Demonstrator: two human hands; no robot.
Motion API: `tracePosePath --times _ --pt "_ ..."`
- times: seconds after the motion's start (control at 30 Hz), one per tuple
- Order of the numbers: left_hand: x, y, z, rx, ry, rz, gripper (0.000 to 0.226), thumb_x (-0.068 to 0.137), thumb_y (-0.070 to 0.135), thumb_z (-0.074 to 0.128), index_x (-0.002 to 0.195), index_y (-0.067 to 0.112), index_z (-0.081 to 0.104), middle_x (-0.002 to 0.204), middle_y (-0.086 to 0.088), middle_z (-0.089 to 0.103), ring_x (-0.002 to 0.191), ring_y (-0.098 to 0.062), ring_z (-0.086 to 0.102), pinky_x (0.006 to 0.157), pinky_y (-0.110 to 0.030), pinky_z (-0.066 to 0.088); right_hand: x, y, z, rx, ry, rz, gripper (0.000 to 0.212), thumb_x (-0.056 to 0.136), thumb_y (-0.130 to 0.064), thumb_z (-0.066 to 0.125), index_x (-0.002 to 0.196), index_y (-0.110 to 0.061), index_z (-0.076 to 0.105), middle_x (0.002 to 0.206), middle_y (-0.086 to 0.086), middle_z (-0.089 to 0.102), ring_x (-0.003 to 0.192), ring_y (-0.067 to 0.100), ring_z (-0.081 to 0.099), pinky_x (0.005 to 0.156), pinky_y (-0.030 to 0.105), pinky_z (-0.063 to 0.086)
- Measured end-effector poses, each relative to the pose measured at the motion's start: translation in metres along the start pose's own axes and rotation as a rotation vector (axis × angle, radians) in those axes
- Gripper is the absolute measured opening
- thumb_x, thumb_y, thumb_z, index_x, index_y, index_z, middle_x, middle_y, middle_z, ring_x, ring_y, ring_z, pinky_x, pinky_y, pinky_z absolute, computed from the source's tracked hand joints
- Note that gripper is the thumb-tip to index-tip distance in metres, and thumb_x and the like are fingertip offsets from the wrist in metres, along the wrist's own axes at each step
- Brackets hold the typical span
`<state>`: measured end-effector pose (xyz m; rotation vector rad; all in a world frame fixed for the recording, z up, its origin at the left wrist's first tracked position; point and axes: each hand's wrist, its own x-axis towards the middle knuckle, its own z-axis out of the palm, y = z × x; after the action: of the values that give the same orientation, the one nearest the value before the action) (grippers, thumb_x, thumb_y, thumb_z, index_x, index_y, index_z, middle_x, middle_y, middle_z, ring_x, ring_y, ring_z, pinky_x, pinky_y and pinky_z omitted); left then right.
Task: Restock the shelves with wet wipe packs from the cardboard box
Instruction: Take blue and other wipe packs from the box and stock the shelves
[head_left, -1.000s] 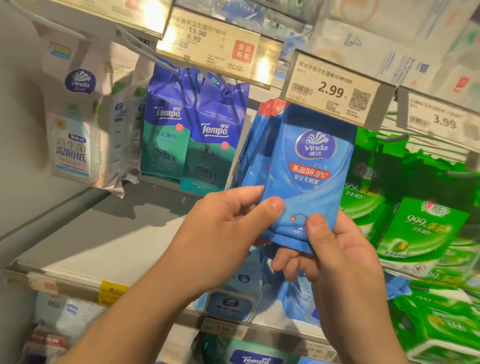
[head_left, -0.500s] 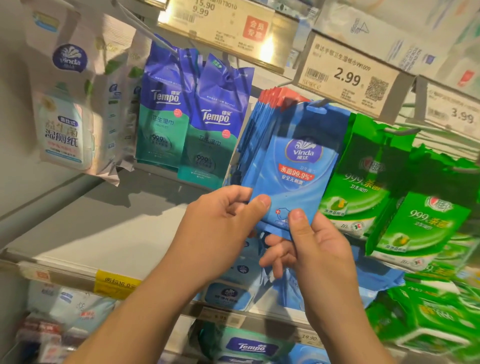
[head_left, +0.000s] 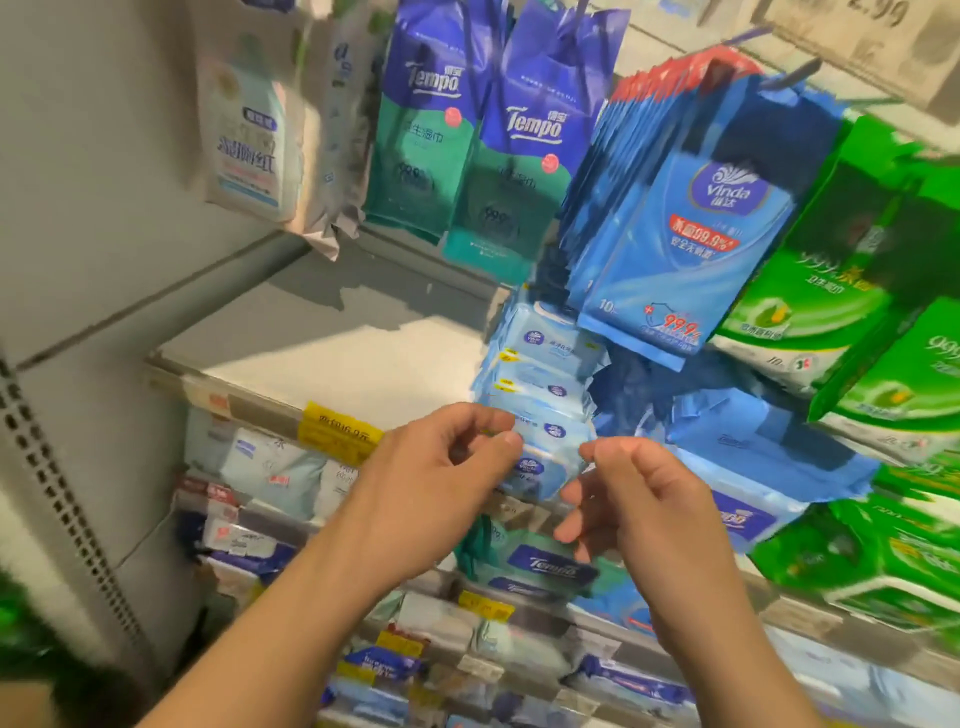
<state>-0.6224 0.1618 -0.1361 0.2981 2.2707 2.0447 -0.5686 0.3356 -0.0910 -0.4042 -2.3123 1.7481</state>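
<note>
Below hanging Vinda packs (head_left: 691, 244), both hands' grips, left (head_left: 441, 478) and right (head_left: 639, 499), hang loose and empty before the shelf (head_left: 332, 358).

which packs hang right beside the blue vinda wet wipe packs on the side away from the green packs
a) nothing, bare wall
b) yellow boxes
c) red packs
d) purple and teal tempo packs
d: the purple and teal Tempo packs hang on the next hook beside the blue Vinda wet wipe packs, opposite the green wipe packs.
</note>
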Motion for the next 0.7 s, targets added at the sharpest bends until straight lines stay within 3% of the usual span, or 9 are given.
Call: tracePosePath --times 0.13,0.23,0.3,0.37,0.47,0.5,0.6,0.7 --pt "-0.049 -0.012 -0.003 0.177 0.037 -0.026 0.030 0.088 0.056 0.062 0.110 0.040 0.073 0.092 0.020 0.075 0.086 0.001 0.069 0.082 -0.025 0.054 -0.028 0.022 -0.006 -0.022 -0.075 0.040 0.032 0.084 -0.043 0.075 0.092 -0.013 0.067 0.074 0.010 0.071 0.060 0.033 0.064 0.055 0.038 0.047" --pt "-0.096 -0.017 0.001 0.303 0.121 -0.058 0.024 0.094 0.048 0.064 0.115 0.041 0.072 0.089 0.023 0.072 0.080 0.012 0.063 0.067 -0.008 0.043 -0.054 0.049 -0.017 -0.202 -0.123 -0.048 0.017 0.092 -0.048 0.064 0.088 -0.032 0.070 0.079 -0.004 0.076 0.069 0.018 0.072 0.063 0.031 0.055" --pt "-0.131 -0.021 0.005 0.362 0.116 -0.092 0.030 0.095 0.050 0.062 0.123 0.041 0.069 0.094 0.024 0.071 0.079 0.016 0.060 0.068 -0.005 0.041 -0.075 0.066 -0.025 -0.304 -0.179 -0.067 0.014 0.096 -0.050 0.056 0.091 -0.043 0.067 0.082 -0.017 0.075 0.076 0.007 0.072 0.073 0.030 0.055" --pt "-0.167 -0.029 0.009 0.443 0.096 -0.136 0.038 0.096 0.052 0.060 0.132 0.040 0.064 0.107 0.024 0.071 0.084 0.017 0.060 0.073 -0.003 0.040 -0.099 0.077 -0.029 -0.382 -0.218 -0.078 0.014 0.097 -0.051 0.053 0.095 -0.045 0.065 0.092 -0.024 0.072 0.086 -0.004 0.065 0.078 0.020 0.048" --pt "-0.219 -0.043 0.008 0.677 0.083 -0.197 0.052 0.096 0.060 0.054 0.143 0.038 0.056 0.135 0.022 0.061 0.113 0.008 0.057 0.092 -0.011 0.037 -0.134 0.096 -0.029 -0.379 -0.281 -0.076 0.026 0.098 -0.051 0.053 0.118 -0.043 0.066 0.113 -0.021 0.068 0.097 -0.001 0.063 0.084 0.023 0.045" --pt "-0.236 -0.046 0.004 0.724 0.085 -0.220 0.055 0.095 0.061 0.054 0.145 0.037 0.053 0.140 0.022 0.056 0.121 0.006 0.051 0.094 -0.007 0.032 -0.146 0.101 -0.027 -0.360 -0.311 -0.059 0.028 0.099 -0.051 0.053 0.123 -0.043 0.065 0.117 -0.020 0.067 0.100 0.002 0.064 0.088 0.027 0.048" --pt "-0.286 -0.046 -0.013 0.727 0.137 -0.318 0.067 0.092 0.059 0.062 0.152 0.035 0.045 0.142 0.021 0.048 0.123 0.010 0.037 0.089 0.009 0.017 -0.180 0.107 -0.018 -0.342 -0.436 -0.043 0.039 0.100 -0.052 0.051 0.137 -0.040 0.060 0.134 -0.018 0.062 0.123 0.007 0.060 0.105 0.032 0.046" --pt "-0.328 -0.048 -0.038 0.730 0.238 -0.357 0.073 0.091 0.060 0.064 0.155 0.034 0.040 0.156 0.016 0.043 0.140 0.002 0.035 0.106 -0.006 0.023 -0.203 0.108 -0.003 -0.377 -0.533 -0.058 0.046 0.098 -0.057 0.049 0.144 -0.049 0.050 0.141 -0.021 0.058 0.132 0.011 0.056 0.113 0.038 0.043"
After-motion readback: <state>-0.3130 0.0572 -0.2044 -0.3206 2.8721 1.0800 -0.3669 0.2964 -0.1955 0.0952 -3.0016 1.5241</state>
